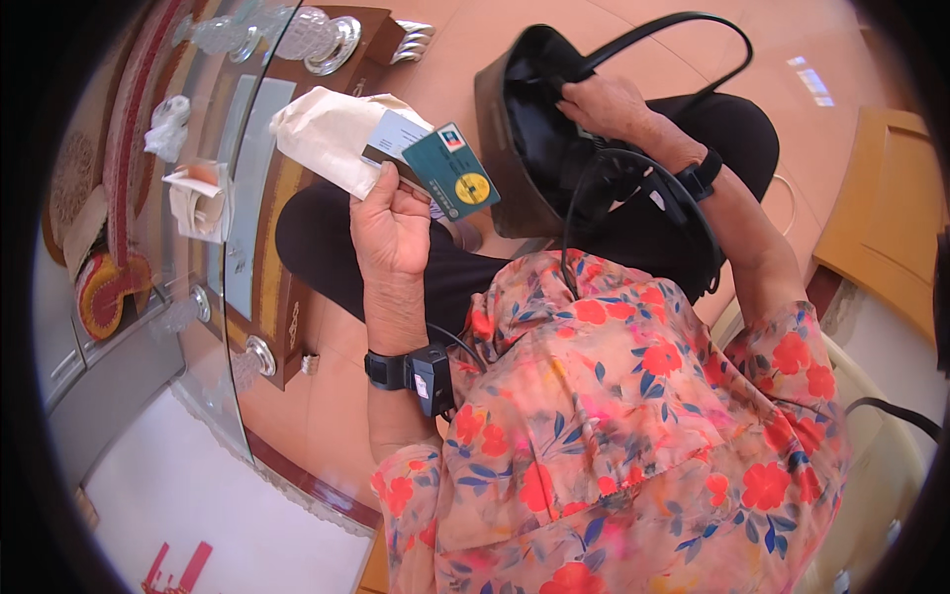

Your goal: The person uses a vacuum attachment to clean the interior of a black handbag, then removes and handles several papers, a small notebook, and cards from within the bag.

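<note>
My left hand (393,223) holds a green bank card (451,171), a pale card with a dark stripe (390,145) and a crumpled cream-coloured pouch or packet (326,137) together, thumb on the striped card. The cards fan out in front of the pouch. On my lap a black handbag (519,148) lies tilted with its mouth open, its handle (679,26) arching above. My right hand (605,108) grips the bag's far rim near the handle; its fingertips are partly hidden against the dark lining. A black cable runs across the bag.
At the left stands a glass-topped table (256,223) with crystal-like legs. On it are folded papers (199,202) and a crumpled white plastic bag (169,128). A red and yellow object (111,297) lies farther left. A wooden panel (883,215) is at the right.
</note>
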`<state>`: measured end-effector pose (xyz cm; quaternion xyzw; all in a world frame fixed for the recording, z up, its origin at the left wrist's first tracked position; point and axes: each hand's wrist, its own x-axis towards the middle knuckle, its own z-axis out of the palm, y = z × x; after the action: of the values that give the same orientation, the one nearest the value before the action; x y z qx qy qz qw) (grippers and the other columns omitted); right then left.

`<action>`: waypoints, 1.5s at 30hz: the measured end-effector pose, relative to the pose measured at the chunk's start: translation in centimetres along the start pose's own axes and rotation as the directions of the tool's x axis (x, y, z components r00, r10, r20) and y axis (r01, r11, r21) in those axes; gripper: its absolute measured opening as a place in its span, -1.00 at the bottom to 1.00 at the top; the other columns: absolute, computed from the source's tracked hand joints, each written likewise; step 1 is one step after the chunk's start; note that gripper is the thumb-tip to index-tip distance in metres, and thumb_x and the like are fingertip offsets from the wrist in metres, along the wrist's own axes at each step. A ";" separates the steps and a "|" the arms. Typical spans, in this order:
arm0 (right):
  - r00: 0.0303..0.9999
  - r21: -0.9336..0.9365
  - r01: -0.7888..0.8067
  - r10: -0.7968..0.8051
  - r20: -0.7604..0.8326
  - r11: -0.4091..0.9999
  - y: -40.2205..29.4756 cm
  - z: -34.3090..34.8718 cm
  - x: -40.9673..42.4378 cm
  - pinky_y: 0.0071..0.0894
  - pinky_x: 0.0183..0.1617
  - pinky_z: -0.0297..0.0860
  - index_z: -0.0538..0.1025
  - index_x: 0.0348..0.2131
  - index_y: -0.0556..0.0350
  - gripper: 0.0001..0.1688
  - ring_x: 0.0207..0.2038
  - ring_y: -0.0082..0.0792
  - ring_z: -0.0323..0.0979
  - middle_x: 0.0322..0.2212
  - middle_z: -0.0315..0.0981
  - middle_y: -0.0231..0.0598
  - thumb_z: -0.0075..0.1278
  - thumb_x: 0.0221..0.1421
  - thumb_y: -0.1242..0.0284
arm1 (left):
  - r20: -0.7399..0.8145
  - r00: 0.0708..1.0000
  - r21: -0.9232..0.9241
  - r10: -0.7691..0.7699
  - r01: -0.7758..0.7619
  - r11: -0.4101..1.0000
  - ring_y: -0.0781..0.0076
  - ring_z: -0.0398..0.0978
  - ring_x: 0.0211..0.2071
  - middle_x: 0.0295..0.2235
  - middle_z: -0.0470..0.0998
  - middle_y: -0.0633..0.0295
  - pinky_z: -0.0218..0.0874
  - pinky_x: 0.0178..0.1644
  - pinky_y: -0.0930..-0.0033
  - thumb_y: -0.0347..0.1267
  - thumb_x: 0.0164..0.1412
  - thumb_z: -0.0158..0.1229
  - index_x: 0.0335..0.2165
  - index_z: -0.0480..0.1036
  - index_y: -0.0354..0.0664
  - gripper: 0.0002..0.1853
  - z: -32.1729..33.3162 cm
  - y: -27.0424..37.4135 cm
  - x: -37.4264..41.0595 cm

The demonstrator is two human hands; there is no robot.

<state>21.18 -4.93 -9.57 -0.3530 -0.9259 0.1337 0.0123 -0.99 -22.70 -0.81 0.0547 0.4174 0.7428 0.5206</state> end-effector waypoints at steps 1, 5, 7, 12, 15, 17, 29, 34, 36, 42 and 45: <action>0.995 0.039 0.023 -0.019 -0.101 0.999 -0.2 -0.8 0.0 -0.12 -0.42 0.32 0.45 -0.51 0.03 -0.68 -0.46 -0.07 0.42 -0.63 0.43 -0.14 -0.15 0.05 0.20 | 0.005 0.999 -0.037 -0.038 0.038 0.999 0.31 0.31 -0.04 -0.07 0.33 0.14 0.15 0.06 0.21 -0.59 0.14 -0.13 -0.02 0.17 -0.26 -0.61 0.1 -0.7 0.0; 0.990 0.412 0.101 -0.052 -0.129 0.905 -2.6 -3.2 -1.7 -0.24 -0.43 0.30 0.45 -0.50 0.07 -0.57 -0.50 -0.09 0.40 -0.66 0.38 -0.12 -0.19 0.10 0.09 | -0.090 0.963 -0.131 -0.253 0.240 0.962 0.17 0.21 0.05 -0.01 0.25 0.04 0.04 0.13 0.08 -0.55 0.18 -0.18 0.02 0.10 -0.27 -0.60 -0.6 -4.0 1.6; 0.997 0.480 -0.006 -0.031 0.069 0.877 -4.5 -4.7 -3.5 -0.26 -0.42 0.31 0.46 -0.49 0.08 -0.52 -0.49 -0.11 0.42 -0.65 0.38 -0.12 -0.20 0.09 0.05 | -0.115 0.951 -0.148 -0.287 0.269 0.952 0.20 0.19 0.06 0.01 0.24 0.09 0.02 0.15 0.09 -0.56 0.18 -0.18 0.03 0.09 -0.23 -0.59 -0.3 -5.2 1.5; 0.942 0.437 -0.063 -0.092 0.324 0.897 -7.0 -2.2 -6.5 -0.19 -0.37 0.32 0.46 -0.37 0.05 -0.47 -0.46 -0.08 0.43 -0.60 0.43 -0.13 -0.09 -0.04 -0.04 | -0.148 0.951 -0.101 -0.272 0.258 0.961 0.27 0.22 0.04 0.00 0.26 0.15 0.02 0.15 0.18 -0.58 0.15 -0.14 0.03 0.10 -0.21 -0.56 0.7 -7.1 -0.2; 0.966 0.491 -0.113 -0.019 0.256 0.864 -6.6 0.1 -6.8 -0.21 -0.36 0.32 0.45 -0.35 0.07 -0.53 -0.43 -0.09 0.44 -0.57 0.45 -0.13 -0.04 -0.05 0.04 | -0.118 0.957 -0.114 -0.266 0.253 0.961 0.28 0.23 0.02 -0.01 0.26 0.16 0.03 0.14 0.19 -0.59 0.14 -0.12 0.04 0.09 -0.21 -0.54 -0.2 -7.1 0.0; 0.964 0.523 -0.216 0.095 0.248 0.825 -6.1 0.1 -6.6 -0.31 -0.35 0.33 0.46 -0.39 0.11 -0.55 -0.42 -0.19 0.45 -0.53 0.46 -0.13 -0.03 -0.03 0.07 | -0.115 0.955 -0.134 -0.274 0.258 0.957 0.28 0.23 0.02 -0.01 0.26 0.16 0.02 0.14 0.19 -0.60 0.13 -0.12 0.04 0.08 -0.20 -0.53 -0.6 -6.9 0.4; 0.833 0.650 -0.553 0.341 0.436 0.520 -3.5 3.0 -4.1 -0.40 -0.33 0.28 0.53 -0.54 0.20 -0.44 -0.48 -0.24 0.39 -0.61 0.42 -0.17 -0.15 -0.17 0.03 | -0.148 0.960 -0.054 -0.236 0.231 0.971 0.27 0.23 0.02 -0.01 0.25 0.14 0.03 0.13 0.21 -0.63 0.11 -0.12 0.04 0.07 -0.22 -0.50 -2.0 -7.8 1.0; 0.727 0.637 -0.686 0.366 0.581 0.351 -4.3 -1.1 -7.4 -0.52 -0.44 0.16 0.48 -0.51 0.16 -0.65 -0.53 -0.50 0.27 -0.62 0.31 -0.37 -0.08 -0.17 0.22 | -0.112 0.965 -0.068 -0.237 0.230 0.971 0.27 0.24 0.01 -0.02 0.27 0.15 0.05 0.11 0.20 -0.64 0.09 -0.11 0.02 0.11 -0.22 -0.52 -3.0 -8.1 0.8; 0.801 0.723 -0.598 0.295 0.521 0.345 -4.2 -1.4 -8.7 -0.61 -0.55 0.13 0.50 -0.47 0.13 -0.77 -0.64 -0.64 0.21 -0.69 0.27 -0.47 -0.10 -0.05 0.35 | -0.112 0.966 -0.071 -0.233 0.226 0.972 0.26 0.23 0.02 -0.02 0.27 0.15 0.06 0.11 0.20 -0.64 0.09 -0.11 0.02 0.11 -0.22 -0.52 -2.5 -8.0 0.6; 0.960 0.873 -0.274 0.064 0.271 0.403 -5.4 -2.7 -8.5 -0.62 -0.54 0.11 0.44 -0.50 0.18 -0.74 -0.60 -0.69 0.14 -0.70 0.18 -0.48 -0.10 0.06 0.33 | -0.133 0.966 -0.030 -0.222 0.220 0.975 0.26 0.23 0.02 -0.01 0.26 0.13 0.06 0.11 0.20 -0.62 0.11 -0.12 0.03 0.09 -0.22 -0.52 -1.5 -8.6 0.4; 0.947 0.725 -0.301 0.104 0.305 0.619 -5.7 -2.1 -7.2 -0.51 -0.52 0.16 0.40 -0.53 0.21 -0.68 -0.59 -0.56 0.21 -0.69 0.25 -0.32 -0.06 0.02 0.27 | -0.094 0.972 -0.029 -0.214 0.212 0.977 0.26 0.24 0.01 -0.01 0.26 0.13 0.06 0.11 0.20 -0.62 0.12 -0.12 0.03 0.10 -0.21 -0.53 -1.3 -8.9 0.2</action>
<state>23.12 -13.28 -5.59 -0.3991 -0.7312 0.5521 0.0360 4.70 -22.25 -7.73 -0.0312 0.4387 0.6882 0.5770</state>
